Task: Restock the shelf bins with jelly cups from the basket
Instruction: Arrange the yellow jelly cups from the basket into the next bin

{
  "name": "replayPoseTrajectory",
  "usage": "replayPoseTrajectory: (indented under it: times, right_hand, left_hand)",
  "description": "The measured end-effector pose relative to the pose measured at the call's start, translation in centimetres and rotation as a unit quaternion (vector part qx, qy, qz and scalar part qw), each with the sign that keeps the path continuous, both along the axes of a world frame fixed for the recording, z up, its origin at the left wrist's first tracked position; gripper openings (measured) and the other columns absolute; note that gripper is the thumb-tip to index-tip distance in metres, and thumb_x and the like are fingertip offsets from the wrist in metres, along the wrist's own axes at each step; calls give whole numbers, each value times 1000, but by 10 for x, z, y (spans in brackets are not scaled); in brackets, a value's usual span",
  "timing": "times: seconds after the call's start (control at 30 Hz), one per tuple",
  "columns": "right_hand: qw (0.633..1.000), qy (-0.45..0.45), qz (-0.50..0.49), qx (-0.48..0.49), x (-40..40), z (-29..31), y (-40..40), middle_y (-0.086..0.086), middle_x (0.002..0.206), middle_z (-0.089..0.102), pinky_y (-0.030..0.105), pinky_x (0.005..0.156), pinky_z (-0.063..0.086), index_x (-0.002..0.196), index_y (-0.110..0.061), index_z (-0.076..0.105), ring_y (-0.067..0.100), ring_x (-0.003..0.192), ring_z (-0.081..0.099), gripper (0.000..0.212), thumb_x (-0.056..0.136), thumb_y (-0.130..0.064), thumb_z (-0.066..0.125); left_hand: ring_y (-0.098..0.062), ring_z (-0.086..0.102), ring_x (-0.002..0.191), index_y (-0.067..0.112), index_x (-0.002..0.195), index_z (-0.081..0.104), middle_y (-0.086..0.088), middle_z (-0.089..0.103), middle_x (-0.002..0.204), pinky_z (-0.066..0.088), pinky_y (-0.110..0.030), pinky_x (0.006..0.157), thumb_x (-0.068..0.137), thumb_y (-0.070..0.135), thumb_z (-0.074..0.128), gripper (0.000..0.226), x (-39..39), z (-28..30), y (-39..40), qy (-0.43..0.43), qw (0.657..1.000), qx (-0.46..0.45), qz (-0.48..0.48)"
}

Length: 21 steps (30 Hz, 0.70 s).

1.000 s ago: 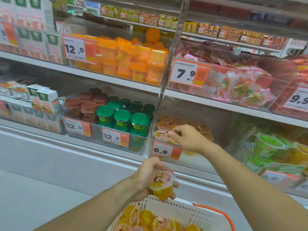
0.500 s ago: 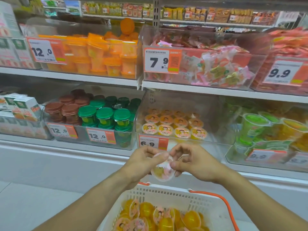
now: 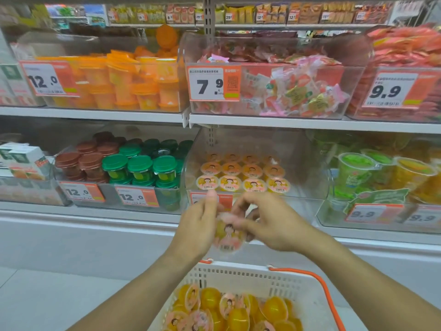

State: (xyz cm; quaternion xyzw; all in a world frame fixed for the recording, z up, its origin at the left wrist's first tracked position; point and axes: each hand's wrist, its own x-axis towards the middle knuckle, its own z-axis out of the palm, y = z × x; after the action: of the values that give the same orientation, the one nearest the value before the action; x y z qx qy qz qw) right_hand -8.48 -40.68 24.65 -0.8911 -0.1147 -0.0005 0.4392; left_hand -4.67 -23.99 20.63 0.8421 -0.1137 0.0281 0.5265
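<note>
With your left hand (image 3: 198, 225) and right hand (image 3: 269, 225) both pinching the small yellow foil-lidded jelly cup (image 3: 228, 232), turn its lid up and set it in the clear plastic shelf bin (image 3: 307, 177), in the front row.

Left hand (image 3: 199, 226) and right hand (image 3: 270, 226) hold jelly cup (image 3: 228, 235)

The basket (image 3: 238, 275) stands before the shelf, below the bin (image 3: 307, 182) holding rows of jelly cups (image 3: 241, 173).
</note>
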Motion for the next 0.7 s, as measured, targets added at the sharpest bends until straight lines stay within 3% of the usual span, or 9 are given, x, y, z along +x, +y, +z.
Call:
replayPoseTrajectory:
  times: [0.03, 0.1, 0.17, 0.23, 0.37, 0.47, 0.53, 0.63, 0.7]
  right_hand:
    - [999, -28, -26, 0, 5, 7, -3, -2, 79, 67, 48, 63, 58, 81, -22, 61, 23, 59, 69, 17, 87, -22, 76]
    - [989, -103, -102, -9, 21, 18, -12, -7, 76, 67, 45, 65, 59, 77, -28, 60, 19, 61, 69, 21, 85, -22, 78]
    - [972, -170, -158, -29, 42, 27, -21, -11, 75, 68, 42, 70, 58, 76, -30, 60, 14, 66, 69, 23, 84, -19, 78]
    - [967, -179, -173, -55, 62, 28, -26, -12, 74, 68, 41, 73, 58, 75, -30, 60, 11, 67, 68, 22, 84, -17, 76]
    - [969, -113, -146, -162, 85, 16, -20, -16, 71, 63, 33, 82, 54, 75, -29, 62, 11, 76, 62, 19, 85, -20, 74]
    - [966, -65, -106, -227, 93, 14, -20, -17, 72, 60, 28, 80, 46, 77, -26, 66, 8, 74, 56, 14, 83, -23, 78]
    - [964, -31, -81, -252, 97, 13, -23, -12, 76, 64, 29, 76, 48, 79, -23, 67, 2, 67, 56, 12, 83, -20, 78]
    - [974, 34, -55, -217, 102, 5, -26, 3, 88, 73, 36, 71, 61, 85, -16, 67, 10, 61, 68, 8, 90, -10, 69]
    - [982, 95, -36, -162, 105, -1, -27, 9, 90, 74, 35, 70, 63, 88, -13, 67, 18, 69, 74, 18, 97, -5, 53]
  left_hand:
    - [-12, 67, 84, 24, 93, 70, 2, 73, 88, 54, -33, 80, 104, 50, 32, 48, 4, 1, 2, 19, 999, -33, 28]
    - [-12, 66, 84, 25, 109, 61, 1, 70, 95, 54, -33, 75, 102, 35, 47, 19, 10, 3, 7, 35, 997, -26, 57]
    - [-4, 62, 84, 23, 125, 51, 8, 63, 95, 46, -17, 63, 97, 23, 55, 28, 12, 3, 9, 13, 998, 22, 59]
    - [1, 59, 80, 23, 134, 45, 15, 58, 93, 43, -9, 55, 96, 17, 60, 41, 11, 2, 9, 0, 998, 36, 54]
    - [1, 57, 77, 22, 130, 44, 17, 55, 91, 41, -2, 57, 95, 13, 61, 40, 13, 0, 5, 6, 998, 46, 49]
    - [0, 56, 78, 21, 120, 46, 15, 55, 92, 41, -2, 58, 94, 12, 61, 32, 18, -6, 6, 9, 997, 62, 48]
    - [1, 55, 79, 22, 115, 46, 15, 55, 92, 41, -2, 58, 94, 10, 60, 28, 21, -10, 8, 20, 996, 66, 48]
    - [0, 56, 78, 21, 110, 46, 11, 57, 91, 42, -5, 57, 93, 9, 60, 25, 25, -13, 7, 32, 996, 69, 54]
    - [-1, 55, 76, 20, 108, 46, 10, 57, 90, 40, -3, 56, 93, 9, 60, 23, 26, -14, 4, 39, 995, 70, 56]
